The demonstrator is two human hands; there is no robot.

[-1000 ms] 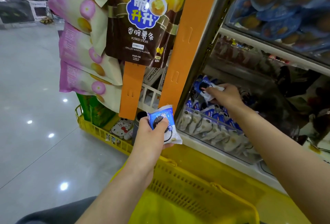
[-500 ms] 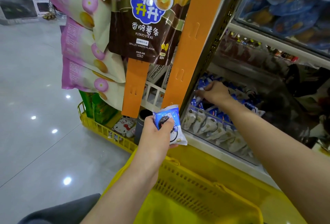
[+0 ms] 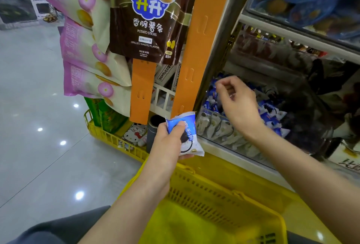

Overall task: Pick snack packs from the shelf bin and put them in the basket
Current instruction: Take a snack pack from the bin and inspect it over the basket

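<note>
My left hand (image 3: 167,146) grips a blue and white snack pack (image 3: 188,132) just above the far rim of the yellow basket (image 3: 206,191). Over the clear shelf bin (image 3: 212,127) hovers my right hand (image 3: 236,103), its fingers curled, with no pack visible in them. The bin is full of several blue and white snack packs (image 3: 270,116), some pressed against its clear front. What I can see of the basket's inside has no packs in it.
A brown potato sticks bag (image 3: 148,17) and pink chip bags (image 3: 85,53) hang from orange strips (image 3: 196,49) left of the shelf. A low yellow crate (image 3: 109,136) with small goods stands on the floor. Blue packs (image 3: 311,0) fill the upper shelf.
My right hand gripped a pack in the bin, dipped lower, and has now lifted out with curled fingers and no visible pack. My left hand has kept its pack almost still.
</note>
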